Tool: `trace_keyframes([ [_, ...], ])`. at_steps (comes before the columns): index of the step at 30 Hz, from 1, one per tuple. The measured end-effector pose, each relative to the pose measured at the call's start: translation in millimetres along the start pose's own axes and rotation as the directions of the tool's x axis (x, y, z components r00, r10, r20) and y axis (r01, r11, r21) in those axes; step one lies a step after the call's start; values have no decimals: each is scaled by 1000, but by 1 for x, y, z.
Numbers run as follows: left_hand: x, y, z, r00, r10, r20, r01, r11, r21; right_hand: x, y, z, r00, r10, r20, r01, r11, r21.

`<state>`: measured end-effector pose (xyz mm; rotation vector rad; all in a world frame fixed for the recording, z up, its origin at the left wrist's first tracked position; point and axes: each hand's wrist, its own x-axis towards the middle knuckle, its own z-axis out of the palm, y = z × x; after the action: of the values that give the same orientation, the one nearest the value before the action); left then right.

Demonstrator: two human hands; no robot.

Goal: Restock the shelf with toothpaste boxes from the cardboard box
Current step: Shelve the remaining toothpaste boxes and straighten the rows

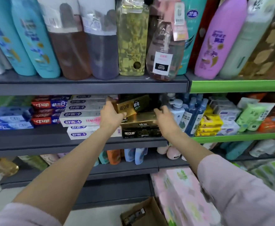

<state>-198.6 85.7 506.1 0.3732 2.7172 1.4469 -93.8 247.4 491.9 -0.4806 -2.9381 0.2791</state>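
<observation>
Placing step: left hand (111,114) grips the gold toothpaste box (130,106), right hand (163,117), seemingly loose-fingered at its 4 o'clock, steadies the stack (141,126); next, seat it square.

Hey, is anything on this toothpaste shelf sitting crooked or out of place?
Yes. The gold toothpaste box in the left hand is tilted, not yet flat on the gold and black stack. The right hand rests there.

You're in a shop: above your grip, shampoo bottles (55,38) crowd the shelf (84,87); stacked toothpaste boxes (79,115) lie left of it, wipe packs (210,123) to its right.
</observation>
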Motion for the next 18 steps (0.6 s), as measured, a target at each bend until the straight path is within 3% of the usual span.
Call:
trace_keyframes([
  [3, 21, -5, 3, 999, -32, 30, 32, 999, 6, 24, -2, 1, 993, 64, 96, -44, 980, -194],
  [5, 30, -7, 4, 999, -5, 39, 5, 1000, 0, 33, -4, 4, 992, 65, 108, -38, 973, -229],
  [13, 46, -20, 6, 992, 90, 89, -88, 996, -23, 41, -6, 16, 994, 61, 86, -34, 958, -286],
  [18, 48, -24, 12, 989, 67, 132, -59, 996, -70, 45, -2, 20, 994, 36, 107, -2, 954, -299],
])
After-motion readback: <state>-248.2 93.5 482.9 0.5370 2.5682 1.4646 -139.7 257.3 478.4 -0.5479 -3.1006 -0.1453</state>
